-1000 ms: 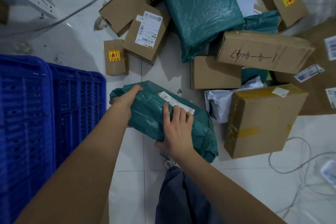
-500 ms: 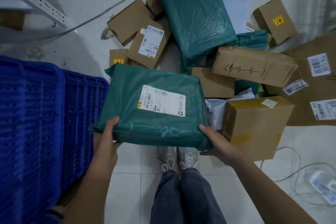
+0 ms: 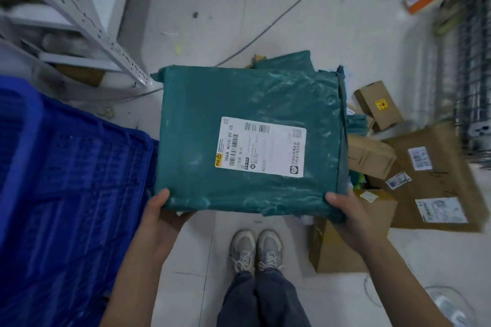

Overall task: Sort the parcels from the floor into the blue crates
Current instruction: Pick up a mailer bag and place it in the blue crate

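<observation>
1. Left hand and right hand each grip a near corner of the green parcel, thumbs on top, fingers hidden beneath.
2. Parcel is held level, label up, above the floor.
3. Blue crate lies directly left of the parcel, nearer the left hand; judged move: leftward.

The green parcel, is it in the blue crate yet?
Not yet. The green parcel is held up by the left hand and right hand, beside the blue crate.

A teal plastic parcel bears a white label with black barcodes, beside a blue slatted crate, brown cardboard boxes and a pale tiled floor.
</observation>
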A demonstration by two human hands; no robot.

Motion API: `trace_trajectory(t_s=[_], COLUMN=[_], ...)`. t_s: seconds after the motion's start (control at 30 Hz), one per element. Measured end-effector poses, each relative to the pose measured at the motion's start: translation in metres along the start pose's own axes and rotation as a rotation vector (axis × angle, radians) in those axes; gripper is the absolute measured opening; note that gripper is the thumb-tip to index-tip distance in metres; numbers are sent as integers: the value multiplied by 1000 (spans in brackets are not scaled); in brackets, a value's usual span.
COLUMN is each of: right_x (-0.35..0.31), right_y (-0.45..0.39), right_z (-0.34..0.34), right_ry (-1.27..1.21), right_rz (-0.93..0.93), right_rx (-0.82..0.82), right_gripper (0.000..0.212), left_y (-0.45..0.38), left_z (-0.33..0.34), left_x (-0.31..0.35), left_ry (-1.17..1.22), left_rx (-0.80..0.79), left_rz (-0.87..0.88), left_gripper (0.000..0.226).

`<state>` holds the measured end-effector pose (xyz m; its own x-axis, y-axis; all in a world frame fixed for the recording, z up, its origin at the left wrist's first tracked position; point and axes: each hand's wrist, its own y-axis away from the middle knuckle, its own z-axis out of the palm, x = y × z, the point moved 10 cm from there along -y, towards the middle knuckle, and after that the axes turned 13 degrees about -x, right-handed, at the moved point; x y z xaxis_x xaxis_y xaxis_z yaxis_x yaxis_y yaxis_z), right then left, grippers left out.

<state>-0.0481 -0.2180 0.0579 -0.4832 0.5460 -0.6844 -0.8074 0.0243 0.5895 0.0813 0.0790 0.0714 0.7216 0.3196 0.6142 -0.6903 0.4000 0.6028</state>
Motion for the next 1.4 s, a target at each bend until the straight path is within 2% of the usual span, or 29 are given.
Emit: trace_trajectory(t_s=[0.1,0.17,0.37,0.53,0.73,0.97,1.17,1.23,1.4], right_x=[-44,-69,-145,-199,-225,-198,-141,-121,-60], right_y=[27,48,105,151,174,169,163,165,170], right_z=[25,43,103,161,219,315,402,433,519], right_ry=[46,38,40,120,160,217,246,292,370], right_rz=[-52,-99,-215,-268,-265,-145,-96,-56,45], right_rx=[-32,-40,-50,-147,-290,-495,-602,-649,-724], right_gripper=[81,75,80,75,67,70,63,66,59], left_y=[29,53,137,216,293,384,442,461,511], left_z=[26,44,91,104,98,46,-27,-55,-137], left_x=[36,59,125,163,188,189,195,194,177], left_ry=[-22,-25,-51,-15,98,253,332,375,528], left_rx=[3,0,-46,48,189,314,416,447,531], left_rz=[4,37,160,253,394,559,685,718,728], left_gripper=[62,68,63,46,47,40,30,27,22])
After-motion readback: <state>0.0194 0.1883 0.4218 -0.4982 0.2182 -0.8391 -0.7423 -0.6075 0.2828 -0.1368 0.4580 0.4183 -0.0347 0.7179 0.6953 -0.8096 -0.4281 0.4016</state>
